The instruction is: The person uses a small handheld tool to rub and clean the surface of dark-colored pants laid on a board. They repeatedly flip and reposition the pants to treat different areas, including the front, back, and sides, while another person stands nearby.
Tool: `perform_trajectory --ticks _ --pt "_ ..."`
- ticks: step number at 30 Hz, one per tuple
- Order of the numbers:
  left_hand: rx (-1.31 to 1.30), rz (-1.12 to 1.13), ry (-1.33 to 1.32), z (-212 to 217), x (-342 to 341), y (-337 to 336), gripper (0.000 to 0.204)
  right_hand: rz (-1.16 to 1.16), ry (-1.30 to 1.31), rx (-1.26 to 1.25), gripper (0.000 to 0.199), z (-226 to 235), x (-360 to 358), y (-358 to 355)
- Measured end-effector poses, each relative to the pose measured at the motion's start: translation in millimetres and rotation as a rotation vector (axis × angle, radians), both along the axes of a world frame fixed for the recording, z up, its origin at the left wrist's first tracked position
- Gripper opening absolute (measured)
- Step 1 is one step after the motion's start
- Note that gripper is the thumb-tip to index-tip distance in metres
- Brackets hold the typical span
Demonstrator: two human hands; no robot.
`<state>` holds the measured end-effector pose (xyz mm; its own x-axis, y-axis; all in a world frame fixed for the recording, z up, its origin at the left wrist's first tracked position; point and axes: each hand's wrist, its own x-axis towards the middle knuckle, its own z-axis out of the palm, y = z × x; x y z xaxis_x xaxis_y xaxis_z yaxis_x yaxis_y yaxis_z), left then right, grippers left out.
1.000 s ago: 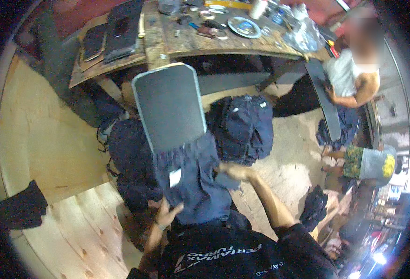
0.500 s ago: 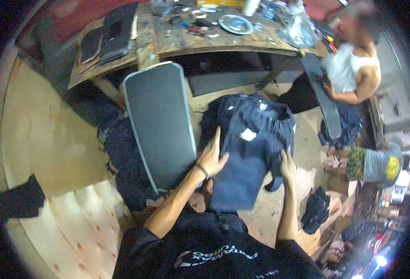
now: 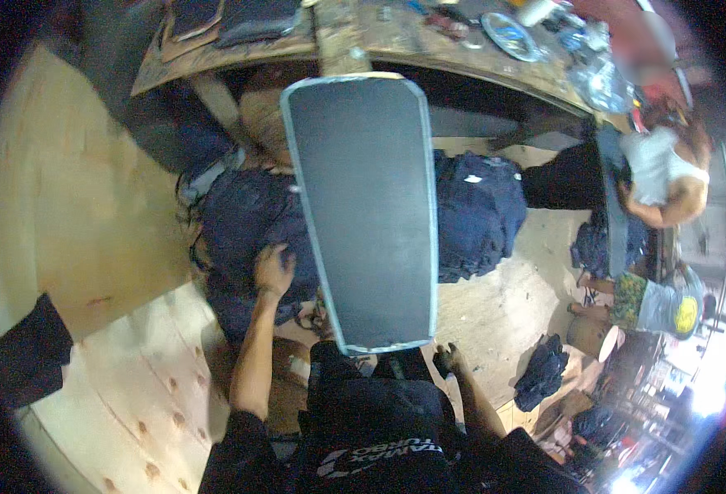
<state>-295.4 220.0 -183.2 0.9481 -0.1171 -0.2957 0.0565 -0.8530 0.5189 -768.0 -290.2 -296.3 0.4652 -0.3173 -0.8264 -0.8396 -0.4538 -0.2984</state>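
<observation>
A long padded board (image 3: 367, 206), dark grey with a pale blue edge, juts toward me from the table. To its left, my left hand (image 3: 275, 270) reaches onto a heap of dark navy garments (image 3: 248, 216), fingers spread against the cloth, with none visibly lifted. My right hand (image 3: 449, 361) is low, just right of the board's near end; its fingers look slightly apart, in shadow, with nothing visible in them. Another pile of navy garments (image 3: 478, 218) lies right of the board, partly hidden behind it.
The wooden table (image 3: 256, 62) spans the far side, bearing a plate (image 3: 509, 37) and plastic bags (image 3: 602, 82). At right, a person in a white top (image 3: 663, 169) works at another narrow board (image 3: 616, 202). Dark cloth (image 3: 542, 373) lies on the floor; plywood (image 3: 83, 198) stands left.
Both hands have left the navy garment, which was between them over the right-hand pile. My left hand has crossed to the left heap; my right has dropped nearer me. The view has swung left.
</observation>
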Motion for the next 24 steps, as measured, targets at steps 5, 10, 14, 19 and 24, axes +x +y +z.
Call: perform_trajectory --ticks 5,10,14,19,24 --pt "0.446 -0.336 0.095 -48 107 -18 0.076 0.031 0.115 -0.042 0.048 63 24 30" --pt "0.652 -0.576 0.012 -39 167 -38 0.07 0.17 -0.357 0.105 0.052 103 104 77" --pt "0.62 -0.658 0.106 -32 158 -48 0.045 0.199 -0.528 0.047 0.051 136 146 105" --pt "0.541 -0.782 0.278 12 56 -43 0.049 0.4 0.15 -0.163 0.048 208 173 131" --pt "-0.008 -1.024 0.102 125 -123 -64 0.043 0.694 -0.445 0.117 0.061 298 216 180"
